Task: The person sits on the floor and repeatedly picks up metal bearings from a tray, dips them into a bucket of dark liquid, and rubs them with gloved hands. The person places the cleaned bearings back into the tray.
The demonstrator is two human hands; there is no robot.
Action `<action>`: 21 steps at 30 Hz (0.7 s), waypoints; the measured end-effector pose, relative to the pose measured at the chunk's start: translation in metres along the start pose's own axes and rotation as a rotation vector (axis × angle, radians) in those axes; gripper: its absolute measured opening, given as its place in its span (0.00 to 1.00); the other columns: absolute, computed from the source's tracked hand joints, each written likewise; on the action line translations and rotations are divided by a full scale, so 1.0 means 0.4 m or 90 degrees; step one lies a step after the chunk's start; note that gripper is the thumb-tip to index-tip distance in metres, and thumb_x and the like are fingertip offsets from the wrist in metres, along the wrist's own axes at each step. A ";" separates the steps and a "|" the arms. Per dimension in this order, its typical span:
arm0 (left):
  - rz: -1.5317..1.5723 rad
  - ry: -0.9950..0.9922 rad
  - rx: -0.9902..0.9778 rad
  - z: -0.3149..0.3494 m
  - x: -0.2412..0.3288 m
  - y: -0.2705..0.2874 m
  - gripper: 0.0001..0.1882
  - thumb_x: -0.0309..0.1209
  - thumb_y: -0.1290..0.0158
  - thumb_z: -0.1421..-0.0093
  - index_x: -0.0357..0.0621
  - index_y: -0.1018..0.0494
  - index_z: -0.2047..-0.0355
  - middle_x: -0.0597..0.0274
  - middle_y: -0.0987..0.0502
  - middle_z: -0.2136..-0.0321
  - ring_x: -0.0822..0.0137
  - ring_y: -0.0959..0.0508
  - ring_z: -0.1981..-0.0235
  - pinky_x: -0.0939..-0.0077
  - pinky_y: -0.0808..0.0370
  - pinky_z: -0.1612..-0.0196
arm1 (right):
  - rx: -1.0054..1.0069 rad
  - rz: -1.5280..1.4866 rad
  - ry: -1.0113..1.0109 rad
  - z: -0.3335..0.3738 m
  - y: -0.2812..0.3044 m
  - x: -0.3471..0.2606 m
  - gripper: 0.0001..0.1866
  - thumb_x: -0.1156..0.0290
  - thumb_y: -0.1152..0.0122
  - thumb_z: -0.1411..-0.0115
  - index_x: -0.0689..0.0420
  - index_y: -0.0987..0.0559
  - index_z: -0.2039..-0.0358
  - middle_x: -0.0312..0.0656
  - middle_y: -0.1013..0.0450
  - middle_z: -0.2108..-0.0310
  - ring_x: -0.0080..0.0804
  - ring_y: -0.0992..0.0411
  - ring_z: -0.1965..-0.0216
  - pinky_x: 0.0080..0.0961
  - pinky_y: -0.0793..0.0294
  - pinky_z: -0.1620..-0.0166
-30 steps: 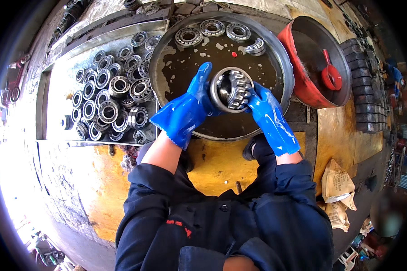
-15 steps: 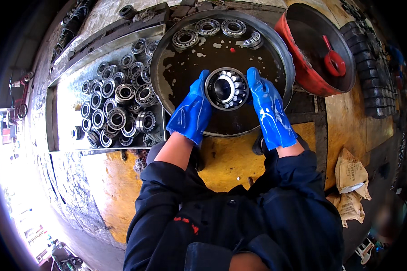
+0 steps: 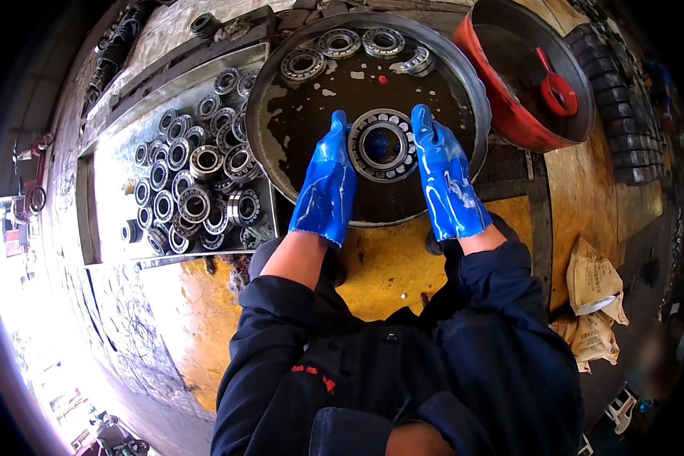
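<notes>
A roller bearing [image 3: 382,173] is held between my two hands over a wide round metal tub [image 3: 257,125] of dark liquid. Blue rubber gloves cover both hands. My left hand [image 3: 327,178] grips the ring's left side, thumb upward, and my right hand [image 3: 443,178] grips the right side. The fingers under the bearing are partly hidden, though some blue glove shows through its bore. Its face and rollers are turned up toward me. Along the tub's far side lie several bearings [image 3: 303,64], one of them tipped on edge [image 3: 417,61].
Left of the tub, a metal tray [image 3: 89,205] holds a heap of bearings [image 3: 194,204]. A red basin [image 3: 501,114] with a red dipper [image 3: 558,97] stands at far right. Dark stacked parts [image 3: 632,144] line the right edge, with torn paper bags [image 3: 594,281] nearer me.
The bearing has turned from a tilt to face me more squarely, so its bore shows through. My hands have shifted slightly around its sides, and the whole view has moved a little.
</notes>
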State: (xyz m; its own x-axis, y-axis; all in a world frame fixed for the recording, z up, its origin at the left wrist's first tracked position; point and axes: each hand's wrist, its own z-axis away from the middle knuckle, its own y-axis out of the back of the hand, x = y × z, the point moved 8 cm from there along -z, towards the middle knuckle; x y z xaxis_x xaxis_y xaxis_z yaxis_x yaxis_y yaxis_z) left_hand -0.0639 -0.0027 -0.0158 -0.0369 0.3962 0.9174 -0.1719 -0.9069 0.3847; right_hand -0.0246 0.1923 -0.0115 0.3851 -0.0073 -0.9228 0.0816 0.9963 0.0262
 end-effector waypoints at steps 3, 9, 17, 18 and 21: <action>0.149 0.058 -0.023 0.001 -0.006 -0.011 0.19 0.36 0.50 0.31 0.44 0.27 0.42 0.53 0.19 0.51 0.60 0.20 0.49 0.68 0.23 0.47 | 0.006 -0.025 -0.007 -0.007 0.009 0.000 0.31 0.44 0.53 0.30 0.61 0.20 0.49 0.53 0.20 0.58 0.44 0.23 0.57 0.39 0.26 0.53; 0.578 0.239 -0.080 -0.016 -0.041 -0.059 0.18 0.27 0.47 0.33 0.43 0.27 0.42 0.53 0.19 0.51 0.63 0.20 0.49 0.71 0.24 0.46 | 0.021 -0.029 0.001 -0.025 0.010 0.009 0.32 0.43 0.53 0.30 0.60 0.19 0.49 0.53 0.20 0.57 0.45 0.23 0.55 0.40 0.26 0.52; 0.350 0.060 -0.118 0.034 0.059 -0.012 0.18 0.28 0.50 0.30 0.38 0.28 0.42 0.52 0.21 0.49 0.63 0.22 0.47 0.71 0.27 0.43 | 0.057 0.297 0.082 -0.029 -0.016 -0.032 0.32 0.42 0.54 0.30 0.60 0.19 0.49 0.55 0.20 0.56 0.47 0.23 0.53 0.41 0.27 0.50; 0.282 0.003 -0.119 0.048 0.088 0.003 0.18 0.28 0.51 0.30 0.37 0.28 0.42 0.52 0.21 0.48 0.62 0.22 0.47 0.71 0.27 0.42 | 0.063 0.332 0.092 -0.025 -0.018 -0.042 0.32 0.42 0.54 0.30 0.60 0.19 0.49 0.55 0.20 0.56 0.47 0.23 0.53 0.41 0.27 0.50; 0.143 -0.119 -0.114 0.073 0.148 0.033 0.18 0.30 0.53 0.29 0.34 0.29 0.42 0.52 0.22 0.47 0.61 0.24 0.46 0.70 0.28 0.41 | 0.077 0.408 0.107 -0.035 -0.022 -0.051 0.33 0.42 0.54 0.30 0.60 0.19 0.49 0.55 0.21 0.55 0.48 0.23 0.52 0.41 0.27 0.49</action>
State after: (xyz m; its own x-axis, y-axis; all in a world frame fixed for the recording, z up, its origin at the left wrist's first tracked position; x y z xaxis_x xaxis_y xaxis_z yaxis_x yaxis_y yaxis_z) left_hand -0.0395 0.0045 0.0465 0.0844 0.1412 0.9864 -0.3508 -0.9223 0.1620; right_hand -0.0461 0.1848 0.0019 0.2434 0.6056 -0.7576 -0.0095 0.7826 0.6225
